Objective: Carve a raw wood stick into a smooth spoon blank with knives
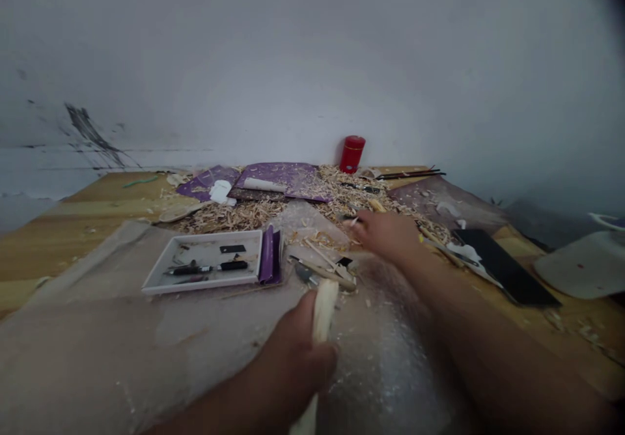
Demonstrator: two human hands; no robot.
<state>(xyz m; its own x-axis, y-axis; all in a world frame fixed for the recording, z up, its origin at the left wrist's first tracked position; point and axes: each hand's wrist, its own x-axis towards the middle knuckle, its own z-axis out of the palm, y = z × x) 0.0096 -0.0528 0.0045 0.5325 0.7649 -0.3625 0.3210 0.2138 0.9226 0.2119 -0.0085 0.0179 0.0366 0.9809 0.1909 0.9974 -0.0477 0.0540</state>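
Upright in the lower middle, a pale wooden stick [323, 311] is gripped in my left hand [303, 350], the fingers wrapped around it. My right hand [388, 233] reaches out over the table, its fingers closed beside a heap of wood shavings [336, 181]. Something small and pale shows at its fingertips, too blurred to name. Just beyond that hand lies a short piece of light wood [377, 206]. Between the hands are a thin wooden-handled tool [327, 272] and a small black piece [344, 262] on the plastic sheet [195, 344].
A white box tray [161, 285] holding black pen-like tools stands at the left. Behind it lie purple folders [278, 173] under shavings. A red canister [352, 154] stands against the wall. At the right are a dark flat slab [508, 269] and a pale cap-like thing [581, 266].
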